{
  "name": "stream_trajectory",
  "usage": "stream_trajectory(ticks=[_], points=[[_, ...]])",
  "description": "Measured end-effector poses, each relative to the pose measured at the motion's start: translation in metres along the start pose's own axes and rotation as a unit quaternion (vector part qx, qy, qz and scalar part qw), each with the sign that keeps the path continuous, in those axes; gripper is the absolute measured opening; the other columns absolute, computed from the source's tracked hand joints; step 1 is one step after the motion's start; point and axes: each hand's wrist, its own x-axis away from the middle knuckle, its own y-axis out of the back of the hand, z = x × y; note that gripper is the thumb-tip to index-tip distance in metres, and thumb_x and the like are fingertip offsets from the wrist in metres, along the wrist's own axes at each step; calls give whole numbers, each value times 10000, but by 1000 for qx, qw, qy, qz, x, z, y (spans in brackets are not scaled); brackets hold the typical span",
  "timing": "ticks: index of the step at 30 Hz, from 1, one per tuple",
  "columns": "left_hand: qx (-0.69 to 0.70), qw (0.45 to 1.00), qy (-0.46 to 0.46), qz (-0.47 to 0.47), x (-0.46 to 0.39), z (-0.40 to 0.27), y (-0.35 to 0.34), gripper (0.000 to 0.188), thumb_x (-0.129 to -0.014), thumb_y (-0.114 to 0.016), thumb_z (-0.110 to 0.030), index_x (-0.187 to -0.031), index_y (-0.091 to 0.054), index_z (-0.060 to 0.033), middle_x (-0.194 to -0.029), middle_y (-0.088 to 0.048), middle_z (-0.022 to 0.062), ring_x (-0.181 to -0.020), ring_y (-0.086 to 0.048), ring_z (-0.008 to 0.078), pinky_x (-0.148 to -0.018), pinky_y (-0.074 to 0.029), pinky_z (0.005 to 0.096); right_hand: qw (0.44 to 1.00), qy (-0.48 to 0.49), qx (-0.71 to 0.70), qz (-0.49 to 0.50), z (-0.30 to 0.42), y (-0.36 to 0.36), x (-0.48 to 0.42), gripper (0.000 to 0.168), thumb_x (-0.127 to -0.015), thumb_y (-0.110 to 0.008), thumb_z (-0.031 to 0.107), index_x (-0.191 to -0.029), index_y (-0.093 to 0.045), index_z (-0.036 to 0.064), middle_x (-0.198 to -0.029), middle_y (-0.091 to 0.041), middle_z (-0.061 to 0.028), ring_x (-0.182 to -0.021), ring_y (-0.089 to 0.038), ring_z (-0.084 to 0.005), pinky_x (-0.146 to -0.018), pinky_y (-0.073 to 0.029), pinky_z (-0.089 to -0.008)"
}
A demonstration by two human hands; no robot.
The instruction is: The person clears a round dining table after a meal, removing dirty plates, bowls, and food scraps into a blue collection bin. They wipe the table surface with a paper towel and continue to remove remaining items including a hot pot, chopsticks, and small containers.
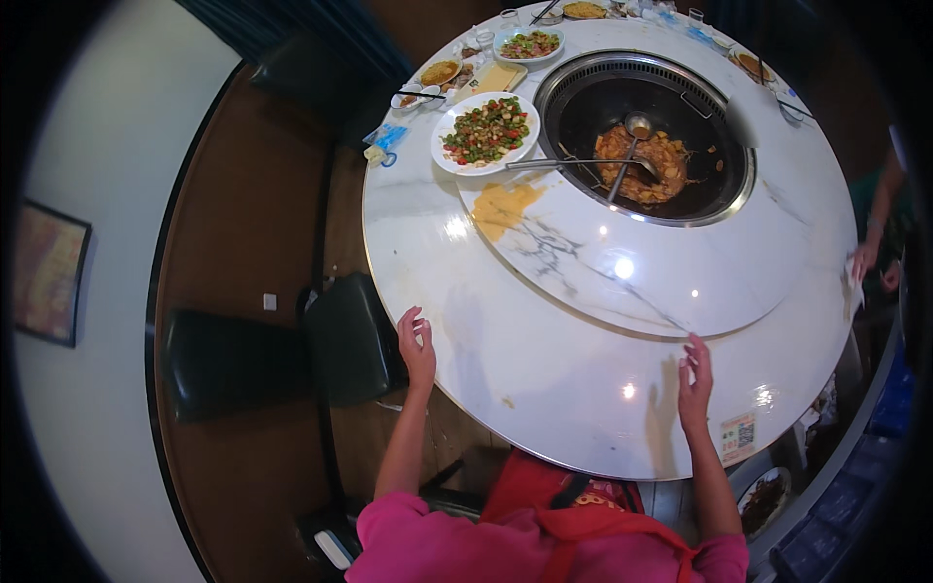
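My left hand (418, 350) is raised at the left edge of the round marble-patterned table (554, 393), fingers apart, holding nothing. Above the table's near right part is my right hand (696, 379), also empty, its fingers loosely spread. Beyond them, the raised round centre (656, 270) bears a yellow-orange spill (503, 210). A sunken wok (576, 116) holds stewed food (641, 171), with a ladle (638, 125) and a long-handled utensil (561, 165) resting in it. The white plate (440, 138) of chopped peppers stands left of the wok.
Another plate of food (531, 45), small bowls and chopsticks stand at the far side. A co-worker's hand (866, 256) holds a white cloth (853, 286) at the right edge. Dark green chairs (353, 339) stand on the left. A cart with a plate of food scraps (764, 503) is at lower right.
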Motion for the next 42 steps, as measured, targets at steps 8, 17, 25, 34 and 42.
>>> stream_trajectory(ticks=[8,17,25,34,42], points=[[467,810,288,204,-206,39,-72,366,-868,-456,-183,-1183,-375,-16,-1121,-472,172,-1044,-480,247,-886,-423,352,989,-42,-115,80,68,-173,-40,347,-837,-476,72,-1177,-420,33,-1139,-471,-97,-965,-521,-198,-830,-419,-308],[613,669,342,244,-305,46,-171,442,-826,-493,-98,-1203,-298,26,-1214,-375,193,-1136,-371,324,-949,-355,473,986,-120,-97,59,77,-172,-24,370,-840,-455,60,-1205,-401,33,-1078,-510,-107,-909,-545,-169,-788,-430,-282],[603,713,275,230,-309,52,-182,461,-785,-420,-2,-1222,-276,16,-1220,-375,187,-1112,-401,322,-936,-367,477,983,-161,-86,16,68,-153,-4,386,-840,-446,60,-1220,-387,35,-1072,-502,-115,-883,-540,-159,-767,-425,-265],[570,759,249,191,-314,51,-178,461,-737,-449,-4,-1178,-326,49,-1177,-422,177,-1070,-450,314,-890,-405,468,979,-175,-109,-8,52,-146,16,381,-833,-439,37,-1213,-399,37,-1067,-505,-120,-874,-551,-164,-755,-432,-262],[561,780,241,136,-316,52,-136,446,-714,-488,-5,-1145,-376,-4,-1115,-468,148,-1002,-494,296,-819,-451,462,978,-168,-125,-21,34,-131,29,377,-834,-434,37,-1210,-404,33,-1063,-507,-124,-863,-555,-165,-754,-431,-261]])
